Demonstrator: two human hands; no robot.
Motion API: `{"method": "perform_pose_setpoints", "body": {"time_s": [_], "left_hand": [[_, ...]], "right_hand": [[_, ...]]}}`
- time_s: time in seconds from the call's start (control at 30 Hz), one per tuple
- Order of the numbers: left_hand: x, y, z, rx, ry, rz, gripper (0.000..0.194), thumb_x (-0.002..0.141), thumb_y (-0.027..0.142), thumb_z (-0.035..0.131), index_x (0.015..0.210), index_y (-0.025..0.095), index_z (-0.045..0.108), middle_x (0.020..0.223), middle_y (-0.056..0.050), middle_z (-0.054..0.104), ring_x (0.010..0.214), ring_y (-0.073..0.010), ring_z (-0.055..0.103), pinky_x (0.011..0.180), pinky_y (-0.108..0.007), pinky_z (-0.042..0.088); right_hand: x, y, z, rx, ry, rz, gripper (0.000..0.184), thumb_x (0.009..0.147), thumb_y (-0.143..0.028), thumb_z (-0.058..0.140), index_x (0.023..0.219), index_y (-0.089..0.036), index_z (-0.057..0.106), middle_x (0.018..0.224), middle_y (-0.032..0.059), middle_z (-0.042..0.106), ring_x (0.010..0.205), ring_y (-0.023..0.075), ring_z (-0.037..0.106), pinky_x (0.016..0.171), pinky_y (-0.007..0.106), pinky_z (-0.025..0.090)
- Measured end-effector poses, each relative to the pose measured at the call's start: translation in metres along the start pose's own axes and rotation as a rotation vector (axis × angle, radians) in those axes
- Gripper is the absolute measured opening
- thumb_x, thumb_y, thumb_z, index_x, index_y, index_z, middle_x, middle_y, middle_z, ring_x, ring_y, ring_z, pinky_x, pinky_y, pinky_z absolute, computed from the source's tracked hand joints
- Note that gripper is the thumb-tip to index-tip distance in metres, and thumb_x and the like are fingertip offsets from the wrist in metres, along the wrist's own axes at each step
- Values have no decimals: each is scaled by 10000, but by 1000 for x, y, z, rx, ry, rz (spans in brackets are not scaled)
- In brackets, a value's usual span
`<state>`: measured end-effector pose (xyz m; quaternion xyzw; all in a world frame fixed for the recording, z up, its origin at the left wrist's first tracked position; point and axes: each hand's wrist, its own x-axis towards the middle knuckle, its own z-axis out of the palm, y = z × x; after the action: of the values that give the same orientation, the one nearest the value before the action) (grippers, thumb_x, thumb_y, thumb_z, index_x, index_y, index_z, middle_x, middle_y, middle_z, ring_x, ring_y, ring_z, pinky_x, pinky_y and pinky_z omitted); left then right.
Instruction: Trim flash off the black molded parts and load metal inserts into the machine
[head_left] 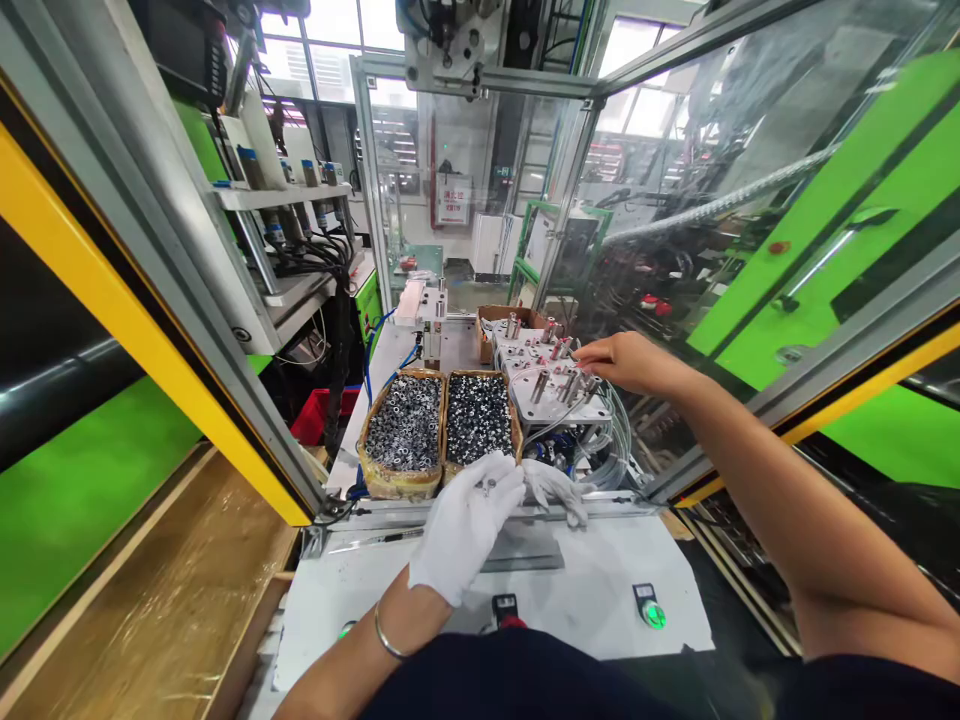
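My left hand (469, 525), in a white glove, is palm up and cups a few small metal parts (489, 487). They are too small to make out exactly. My right hand (616, 362), bare, reaches over the right side of a metal fixture plate (529, 412) with upright pins. Its fingers are drawn together near the pins; what they hold, if anything, is hidden. Behind my left hand stand two boxes side by side, one full of grey metal rings (405, 425), the other of darker small metal parts (478, 415).
An empty glove (556, 488) lies on the front ledge. Below it is a white panel (600, 570) with a green-lit button (654, 614). A cardboard box (486, 345) stands behind the fixture. Clear tubes (621, 440) loop at its right. Aluminium frame posts (262, 430) flank the opening.
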<state>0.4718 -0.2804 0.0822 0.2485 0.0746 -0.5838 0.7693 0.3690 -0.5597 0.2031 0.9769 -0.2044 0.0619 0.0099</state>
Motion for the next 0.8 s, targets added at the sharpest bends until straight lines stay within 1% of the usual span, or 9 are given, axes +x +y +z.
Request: {"method": "perform_pose_setpoints", "body": {"time_s": [0.07, 0.17, 0.27, 0.37, 0.47, 0.57, 0.63, 0.73, 0.8], "left_hand": [[0, -1, 1, 2, 1, -10, 144, 901, 112, 546, 943, 70, 678, 947, -121, 707, 904, -206, 717, 842, -320, 589], [0, -2, 3, 7, 7, -8, 145, 900, 106, 539, 928, 72, 677, 933, -120, 704, 908, -211, 717, 840, -318, 588], [0, -3, 3, 8, 2, -6, 150, 903, 106, 531, 915, 76, 678, 933, -120, 705, 912, -213, 717, 848, -323, 585], [1, -1, 2, 6, 7, -10, 138, 899, 115, 545, 919, 78, 676, 951, -122, 708, 925, -217, 716, 856, -327, 581], [1, 0, 1, 7, 15, -5, 128, 894, 121, 558, 934, 89, 675, 974, -122, 709, 950, -219, 713, 865, -329, 577], [0, 0, 0, 3, 14, -1, 125, 892, 118, 560, 937, 91, 673, 963, -115, 710, 949, -220, 713, 879, -335, 574], [0, 0, 0, -4, 6, 2, 128, 897, 119, 554, 937, 86, 670, 947, -112, 710, 945, -222, 715, 883, -339, 575], [0, 0, 1, -10, 6, -4, 134, 904, 118, 544, 945, 80, 665, 935, -109, 709, 927, -221, 719, 869, -341, 582], [0, 0, 1, -8, 12, -8, 131, 901, 113, 545, 947, 79, 663, 929, -107, 709, 920, -220, 721, 861, -337, 586]], "right_hand": [[-4, -5, 0, -1, -15, -55, 333, 818, -189, 531, 1055, -245, 759, 1006, -9, 780, 905, 178, 717, 776, 235, 494], [-8, -14, 1, -86, -7, -104, 316, 846, -199, 517, 1031, -273, 762, 997, -6, 782, 879, 180, 713, 741, 237, 475], [-10, -20, -1, -172, 2, -98, 336, 848, -185, 499, 1044, -271, 758, 976, 15, 784, 844, 188, 708, 710, 246, 455], [-11, -22, -3, -194, 8, -91, 366, 833, -160, 476, 1042, -271, 756, 931, 13, 786, 808, 185, 703, 697, 249, 447], [-8, -18, -2, -151, 13, -77, 365, 803, -151, 485, 1010, -276, 760, 923, -2, 786, 825, 187, 706, 711, 247, 462], [-3, -9, 1, -116, 50, 42, 385, 781, -145, 500, 1054, -254, 748, 968, 4, 782, 897, 204, 712, 750, 255, 488], [-1, -3, 4, -100, 25, 85, 381, 778, -149, 505, 1059, -240, 746, 957, 8, 782, 906, 203, 716, 765, 253, 497], [-1, 3, 7, -53, -17, 58, 350, 772, -155, 510, 1003, -244, 756, 928, 1, 784, 871, 190, 719, 764, 244, 503], [-1, 6, 8, -17, -7, 37, 331, 759, -158, 517, 969, -242, 758, 903, -3, 783, 842, 188, 717, 744, 246, 504]]}}
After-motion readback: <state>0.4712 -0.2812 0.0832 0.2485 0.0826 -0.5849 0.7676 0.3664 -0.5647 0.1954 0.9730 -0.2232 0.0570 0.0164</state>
